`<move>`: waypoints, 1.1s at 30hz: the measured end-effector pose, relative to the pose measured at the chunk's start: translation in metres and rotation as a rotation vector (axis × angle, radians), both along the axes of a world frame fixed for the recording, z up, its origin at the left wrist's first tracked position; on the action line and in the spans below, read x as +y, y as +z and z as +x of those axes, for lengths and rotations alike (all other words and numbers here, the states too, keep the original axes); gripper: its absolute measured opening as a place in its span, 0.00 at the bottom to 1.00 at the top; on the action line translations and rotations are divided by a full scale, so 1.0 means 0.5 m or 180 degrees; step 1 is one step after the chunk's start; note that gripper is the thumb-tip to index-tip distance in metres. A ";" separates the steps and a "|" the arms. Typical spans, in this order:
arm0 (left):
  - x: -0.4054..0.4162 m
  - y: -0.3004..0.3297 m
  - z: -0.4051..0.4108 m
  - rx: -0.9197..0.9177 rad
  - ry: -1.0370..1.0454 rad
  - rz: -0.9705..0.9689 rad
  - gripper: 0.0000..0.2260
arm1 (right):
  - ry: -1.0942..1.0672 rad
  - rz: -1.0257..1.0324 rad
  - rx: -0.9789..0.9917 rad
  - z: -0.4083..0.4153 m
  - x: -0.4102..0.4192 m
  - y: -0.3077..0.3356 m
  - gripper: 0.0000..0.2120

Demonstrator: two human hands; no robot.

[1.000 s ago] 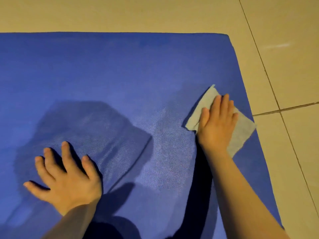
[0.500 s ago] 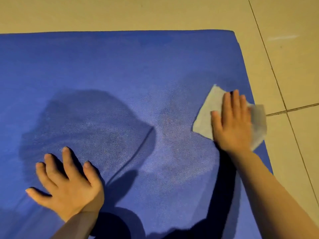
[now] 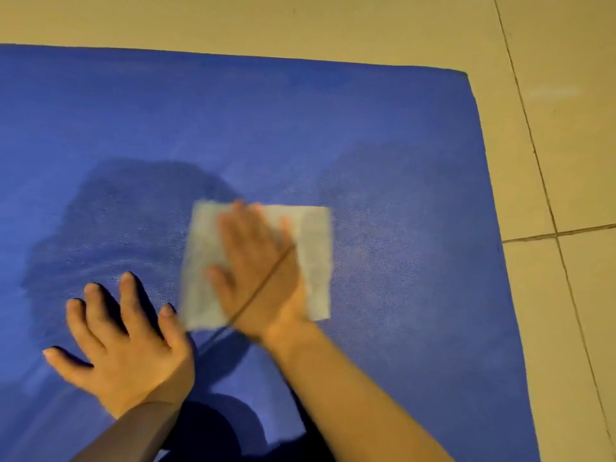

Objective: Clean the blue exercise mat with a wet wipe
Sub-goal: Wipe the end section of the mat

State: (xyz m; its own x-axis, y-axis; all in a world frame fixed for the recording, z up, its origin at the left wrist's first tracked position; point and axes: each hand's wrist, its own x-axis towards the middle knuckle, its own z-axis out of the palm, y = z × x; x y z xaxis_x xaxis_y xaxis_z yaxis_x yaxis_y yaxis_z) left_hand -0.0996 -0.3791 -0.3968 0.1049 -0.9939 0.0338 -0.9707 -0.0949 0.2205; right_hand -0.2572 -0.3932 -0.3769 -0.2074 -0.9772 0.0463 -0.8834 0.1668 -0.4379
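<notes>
Mid-wipe: right hand, blurred, seemingly flat on wet wipe; left hand splayed, bracing blue exercise mat. Should keep even pressure, overlapping strokes.

Right hand and wipe now mid-mat, leftward

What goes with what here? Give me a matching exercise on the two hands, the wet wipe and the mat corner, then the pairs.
Column one:
1. left hand
2. right hand
3. wet wipe
4. blue exercise mat corner

Column two:
A. spread flat under a palm
B. at the upper right, on the tiled floor
C. fingers spread, planted on bare mat
D. pressing down on the wipe

Pairs: 1-C, 2-D, 3-A, 4-B
</notes>
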 end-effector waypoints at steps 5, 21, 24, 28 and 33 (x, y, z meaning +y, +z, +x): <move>-0.008 -0.013 0.012 0.0026 -0.0013 0.0197 0.27 | 0.0469 0.0142 -0.0529 -0.177 -0.023 0.010 0.28; -0.003 0.013 -0.010 0.0098 0.0060 0.0035 0.27 | -0.0966 0.0348 0.0737 -0.067 -0.042 -0.025 0.31; -0.003 0.014 -0.011 0.0050 0.0028 -0.0014 0.26 | 0.0013 0.0229 0.0707 0.068 -0.025 -0.020 0.28; -0.003 0.010 -0.011 0.0014 0.0024 -0.0066 0.27 | 0.0159 -0.0193 0.0053 0.028 0.001 -0.004 0.26; -0.005 0.009 -0.007 0.0078 0.0028 -0.0059 0.26 | -0.0841 -0.0018 0.0540 -0.179 0.058 0.027 0.23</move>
